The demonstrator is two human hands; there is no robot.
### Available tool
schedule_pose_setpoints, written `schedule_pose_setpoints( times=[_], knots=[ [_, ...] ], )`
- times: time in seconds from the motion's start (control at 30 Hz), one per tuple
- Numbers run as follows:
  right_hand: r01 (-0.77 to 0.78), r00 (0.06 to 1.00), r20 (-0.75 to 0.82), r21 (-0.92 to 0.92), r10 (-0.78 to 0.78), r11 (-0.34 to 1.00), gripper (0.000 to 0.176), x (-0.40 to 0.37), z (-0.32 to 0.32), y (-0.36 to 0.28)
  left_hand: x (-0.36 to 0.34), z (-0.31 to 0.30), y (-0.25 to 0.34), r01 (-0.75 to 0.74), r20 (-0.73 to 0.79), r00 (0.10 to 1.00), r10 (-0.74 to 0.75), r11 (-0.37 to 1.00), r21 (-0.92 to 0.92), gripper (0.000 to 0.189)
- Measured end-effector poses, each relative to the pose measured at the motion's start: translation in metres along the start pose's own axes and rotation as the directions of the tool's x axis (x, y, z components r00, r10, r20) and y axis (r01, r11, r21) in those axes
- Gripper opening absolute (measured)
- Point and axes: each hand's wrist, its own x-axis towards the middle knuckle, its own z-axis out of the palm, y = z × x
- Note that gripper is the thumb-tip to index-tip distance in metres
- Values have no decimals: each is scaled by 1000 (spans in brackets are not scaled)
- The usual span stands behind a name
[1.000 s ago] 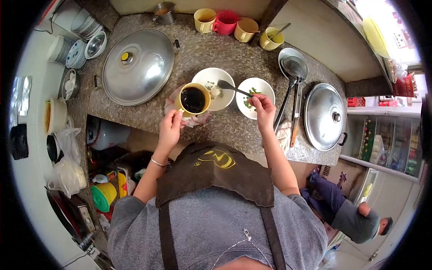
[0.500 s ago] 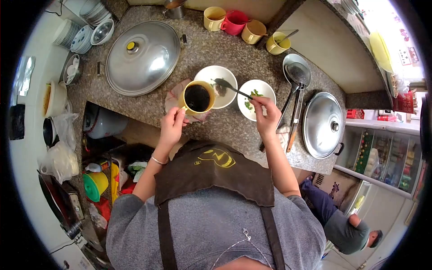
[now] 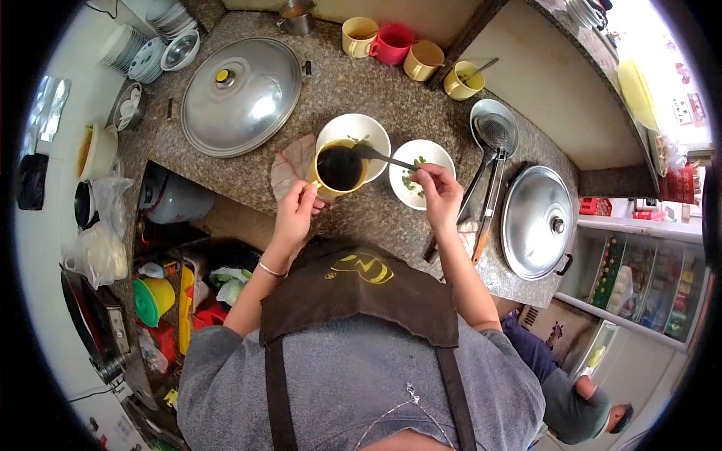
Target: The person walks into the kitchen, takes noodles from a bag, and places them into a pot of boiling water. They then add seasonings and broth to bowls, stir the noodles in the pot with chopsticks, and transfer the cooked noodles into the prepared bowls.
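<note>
My left hand (image 3: pixel 296 213) grips the handle of a yellow mug (image 3: pixel 328 190) filled with dark liquid. Between thumb and fingers, my right hand (image 3: pixel 441 194) holds a dark spoon (image 3: pixel 395 160), its bowl end at the mug's right rim. Behind the mug, and partly covered by it, stands a white bowl (image 3: pixel 353 122) with some green bits inside. Just left of my right hand is a second white bowl (image 3: pixel 402 192) with chopped greens. A folded cloth (image 3: pixel 292 161) lies on the counter, left of the mug.
A large metal lid (image 3: pixel 248 98) lies on the left of the stone counter (image 3: pixel 323 83); another lid (image 3: pixel 538 222) is at right. A ladle and a strainer (image 3: pixel 496 134) lie beside it. Several mugs (image 3: pixel 392 43) line the back. A co-worker (image 3: pixel 571 398) is at lower right.
The spoon has gone from over the left bowl to the mug's rim. The mug has shifted slightly right and down. Green bits now show in the left bowl.
</note>
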Motion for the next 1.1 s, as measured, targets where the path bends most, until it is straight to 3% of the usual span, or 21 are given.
schedule_pose_setpoints(
  times=[0.07,0.17,0.2,0.23,0.3,0.37,0.5,0.57,0.63,0.83,0.9,1.03,1.1],
  knots=[
    [-45,999,0,120,45,992,16,5,-7,3,-2,-5,-13,36,-27,999,-37,998,-49,22],
    [18,1000,-26,55,-16,998,14,12,-4,20,-7,-15,-16,67,-72,995,-71,996,-60,22],
    [104,993,-34,-126,-109,987,11,14,-2,19,-8,-18,-14,73,-102,992,-80,995,-70,23],
    [101,994,-35,-123,-106,987,11,15,0,18,-7,-24,-15,75,-102,991,-82,995,-67,23],
    [338,934,79,-506,-348,793,9,16,1,11,-3,-37,-17,109,-117,986,-115,992,-59,23],
    [358,921,65,-525,-383,772,11,19,7,7,6,-49,-14,124,-102,986,-129,991,-57,22],
    [294,939,-51,-393,-340,871,10,28,27,-9,38,-77,-9,140,-19,990,-140,989,-40,21],
    [66,984,-164,-61,-75,996,8,32,52,-21,62,-88,-2,95,39,995,-93,993,-63,21],
    [168,977,-122,-65,-175,984,11,43,77,-21,89,-103,7,112,68,992,-108,991,-70,21],
    [110,994,4,-229,-112,967,23,87,173,-26,196,-143,23,38,286,958,8,987,-157,21],
    [131,991,30,-225,-127,965,37,99,196,-34,236,-151,28,14,343,938,47,984,-176,22],
    [100,994,-22,-227,-108,969,43,97,208,-38,323,-145,33,-14,359,929,88,979,-203,26],
    [-93,986,-139,-23,89,995,41,85,202,-25,367,-133,26,43,328,945,20,982,-185,27]
  ],
)
